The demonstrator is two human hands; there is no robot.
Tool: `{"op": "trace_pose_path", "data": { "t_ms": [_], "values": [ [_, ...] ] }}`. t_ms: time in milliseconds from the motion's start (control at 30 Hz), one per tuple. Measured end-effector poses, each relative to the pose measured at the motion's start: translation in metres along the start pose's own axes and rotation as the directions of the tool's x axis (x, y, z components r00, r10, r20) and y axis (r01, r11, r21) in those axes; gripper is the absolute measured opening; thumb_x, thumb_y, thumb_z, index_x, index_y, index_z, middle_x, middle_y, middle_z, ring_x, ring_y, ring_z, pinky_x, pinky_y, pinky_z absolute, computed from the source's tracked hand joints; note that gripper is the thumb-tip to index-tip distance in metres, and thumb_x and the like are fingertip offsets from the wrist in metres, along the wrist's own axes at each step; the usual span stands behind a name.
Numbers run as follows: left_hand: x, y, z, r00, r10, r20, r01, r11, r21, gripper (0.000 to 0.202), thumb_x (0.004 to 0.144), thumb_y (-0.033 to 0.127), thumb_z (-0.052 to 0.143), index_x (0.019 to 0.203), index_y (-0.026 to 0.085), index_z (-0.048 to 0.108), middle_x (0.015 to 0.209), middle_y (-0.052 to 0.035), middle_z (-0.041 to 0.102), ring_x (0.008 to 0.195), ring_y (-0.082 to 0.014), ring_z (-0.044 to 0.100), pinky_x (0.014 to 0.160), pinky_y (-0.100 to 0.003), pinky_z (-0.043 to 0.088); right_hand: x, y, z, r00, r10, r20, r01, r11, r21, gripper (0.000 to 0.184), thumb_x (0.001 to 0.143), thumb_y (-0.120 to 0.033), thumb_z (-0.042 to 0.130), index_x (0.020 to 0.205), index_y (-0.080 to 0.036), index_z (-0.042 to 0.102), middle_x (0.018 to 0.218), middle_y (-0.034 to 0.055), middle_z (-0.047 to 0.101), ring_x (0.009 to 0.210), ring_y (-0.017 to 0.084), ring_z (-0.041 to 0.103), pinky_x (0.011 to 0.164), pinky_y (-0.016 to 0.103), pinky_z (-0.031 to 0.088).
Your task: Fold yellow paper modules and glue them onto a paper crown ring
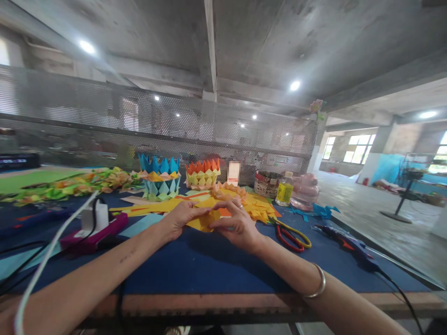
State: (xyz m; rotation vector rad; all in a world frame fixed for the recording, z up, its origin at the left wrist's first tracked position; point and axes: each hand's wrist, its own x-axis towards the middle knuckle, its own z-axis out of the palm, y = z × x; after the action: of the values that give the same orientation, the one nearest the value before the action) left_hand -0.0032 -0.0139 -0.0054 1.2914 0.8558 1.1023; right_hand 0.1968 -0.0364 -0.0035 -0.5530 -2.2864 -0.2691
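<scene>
My left hand (181, 217) and my right hand (236, 224) meet over a yellow paper piece (204, 222) that lies on the dark blue table cover (195, 265). Fingers of both hands are pinched and pressed on the paper's edges. My right wrist wears a silver bangle. A heap of folded yellow and orange paper units (253, 204) lies just behind my right hand. Flat yellow sheets (153, 207) spread behind my left hand.
A blue folded-paper basket (160, 179) and an orange-yellow one (202, 174) stand at the back. Red-and-yellow scissors (291, 235) and a glue gun (349, 244) lie right. A purple power strip (94, 228) with cables sits left. A bottle (284, 190), a woven basket (266, 184) and a mesh fence stand behind.
</scene>
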Motion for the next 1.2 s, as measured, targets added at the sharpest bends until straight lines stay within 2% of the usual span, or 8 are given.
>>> {"op": "trace_pose_path", "data": {
  "t_ms": [133, 267, 400, 567, 767, 933, 1200],
  "values": [
    [-0.003, 0.002, 0.002, 1.0, -0.011, 0.024, 0.011, 1.0, -0.01, 0.032, 0.056, 0.03, 0.086, 0.08, 0.013, 0.074, 0.076, -0.0083, 0.076, 0.067, -0.0226, 0.069, 0.062, -0.03, 0.052, 0.001, 0.001, -0.001, 1.0, 0.004, 0.02, -0.003, 1.0, -0.03, 0.012, 0.085, -0.022, 0.067, 0.087, -0.029, 0.076, 0.112, 0.0036, 0.063, 0.101, 0.022, 0.052, 0.09, 0.038, 0.045],
    [-0.005, 0.004, 0.005, 0.998, -0.034, 0.047, 0.035, 0.999, -0.021, 0.033, 0.05, 0.021, 0.085, 0.08, 0.012, 0.074, 0.075, -0.0073, 0.075, 0.065, -0.0207, 0.068, 0.063, -0.029, 0.052, -0.001, 0.005, 0.004, 0.998, 0.058, 0.004, -0.058, 0.998, -0.036, 0.008, 0.083, -0.021, 0.069, 0.084, -0.027, 0.075, 0.107, 0.0047, 0.064, 0.101, 0.022, 0.053, 0.089, 0.039, 0.046],
    [-0.007, 0.006, 0.009, 0.996, -0.041, 0.08, 0.044, 0.998, -0.036, 0.037, 0.048, 0.014, 0.082, 0.084, 0.014, 0.075, 0.078, -0.0051, 0.075, 0.066, -0.0177, 0.066, 0.064, -0.026, 0.051, -0.002, 0.007, 0.008, 0.98, 0.188, -0.061, -0.187, 0.982, 0.023, 0.004, 0.081, -0.021, 0.071, 0.079, -0.024, 0.071, 0.101, 0.0053, 0.062, 0.101, 0.021, 0.055, 0.088, 0.037, 0.047],
    [-0.008, 0.005, 0.011, 0.995, -0.007, 0.102, 0.013, 0.998, -0.059, 0.041, 0.044, 0.008, 0.08, 0.084, 0.018, 0.076, 0.081, -0.0025, 0.075, 0.068, -0.0152, 0.064, 0.067, -0.023, 0.05, -0.001, 0.001, 0.008, 0.927, 0.357, -0.114, -0.351, 0.934, 0.07, 0.008, 0.076, -0.021, 0.076, 0.074, -0.02, 0.068, 0.104, 0.0063, 0.057, 0.103, 0.022, 0.056, 0.09, 0.038, 0.046],
    [-0.006, 0.0, 0.011, 0.994, 0.001, 0.105, 0.004, 0.999, -0.053, 0.038, 0.043, 0.009, 0.081, 0.08, 0.014, 0.076, 0.08, -0.0057, 0.075, 0.071, -0.0186, 0.067, 0.073, -0.029, 0.052, 0.002, -0.002, 0.007, 0.87, 0.46, -0.175, -0.449, 0.888, 0.098, 0.01, 0.074, -0.021, 0.076, 0.072, -0.02, 0.067, 0.11, 0.0087, 0.054, 0.108, 0.025, 0.052, 0.097, 0.043, 0.041],
    [-0.008, 0.001, 0.014, 0.995, 0.019, 0.101, -0.015, 0.999, -0.035, 0.041, 0.043, 0.008, 0.081, 0.084, 0.013, 0.076, 0.082, -0.0046, 0.075, 0.071, -0.016, 0.065, 0.07, -0.025, 0.05, 0.002, -0.002, 0.01, 0.826, 0.536, -0.173, -0.521, 0.844, 0.129, 0.009, 0.073, -0.019, 0.075, 0.071, -0.02, 0.066, 0.111, 0.0082, 0.053, 0.113, 0.026, 0.051, 0.1, 0.044, 0.039],
    [-0.009, 0.001, 0.014, 0.993, 0.035, 0.111, -0.038, 0.999, 0.025, 0.033, 0.044, 0.013, 0.082, 0.077, 0.013, 0.075, 0.073, -0.0027, 0.072, 0.066, -0.0153, 0.062, 0.065, -0.023, 0.045, 0.003, -0.001, 0.012, 0.81, 0.565, -0.155, -0.549, 0.825, 0.135, 0.009, 0.074, -0.019, 0.071, 0.071, -0.019, 0.063, 0.108, 0.0077, 0.055, 0.11, 0.025, 0.051, 0.097, 0.043, 0.04]
  ]
}}
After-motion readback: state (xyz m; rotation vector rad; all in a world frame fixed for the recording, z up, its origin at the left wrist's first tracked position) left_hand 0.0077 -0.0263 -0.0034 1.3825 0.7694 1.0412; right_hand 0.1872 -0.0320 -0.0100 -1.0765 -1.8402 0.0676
